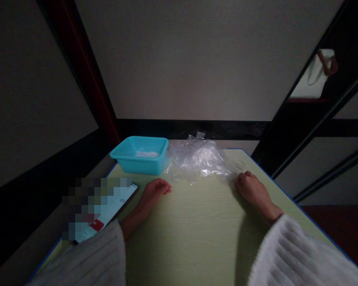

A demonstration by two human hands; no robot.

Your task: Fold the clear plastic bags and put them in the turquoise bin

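Plastic [201, 157] lies crumpled, long axis crosswise, and my right hand [253, 191] is nearer: curled at its right edge, can't tell if gripping. It's ahead-right of my left hand [155, 192], fingertips drawn together, nothing visible held.

- Location type: indoor room, apparently in a home; exact room not determinable
- Enclosure: grey textured panels [191, 59] with black bands [143, 129] and a dark red upright [85, 65], resembling fitted furniture
- Storage: dark recess [346, 43] at right with a shelf [307, 100] carrying a white bag [312, 81]
- Work surface: blue-edged counter [185, 234] with wood-grain top
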